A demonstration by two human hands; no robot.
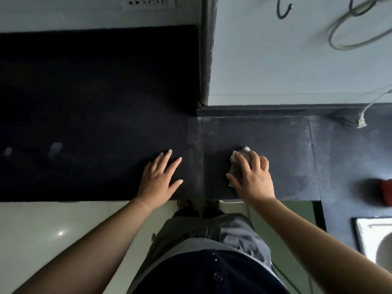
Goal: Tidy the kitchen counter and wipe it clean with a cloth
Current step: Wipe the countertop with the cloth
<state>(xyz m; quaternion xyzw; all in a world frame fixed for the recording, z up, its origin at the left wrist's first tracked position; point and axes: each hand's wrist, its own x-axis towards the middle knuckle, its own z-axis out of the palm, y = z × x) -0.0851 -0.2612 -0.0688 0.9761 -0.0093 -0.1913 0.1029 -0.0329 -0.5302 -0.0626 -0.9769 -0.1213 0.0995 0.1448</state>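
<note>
A dark stone kitchen counter (106, 115) runs across the view, with a paler, dusty stretch on its right half. My right hand (253, 177) presses a small crumpled whitish cloth (235, 159) flat onto that right stretch near the front edge; only the cloth's far and left edges show past my fingers. My left hand (160, 177) lies palm down on the counter to the left, fingers spread, holding nothing.
A wall corner post (206, 60) meets the counter at the back middle. A white cable end (361, 122) rests at the back right. A red object (386, 190) and a sink (381, 238) sit at the right edge. Floor lies below the front edge.
</note>
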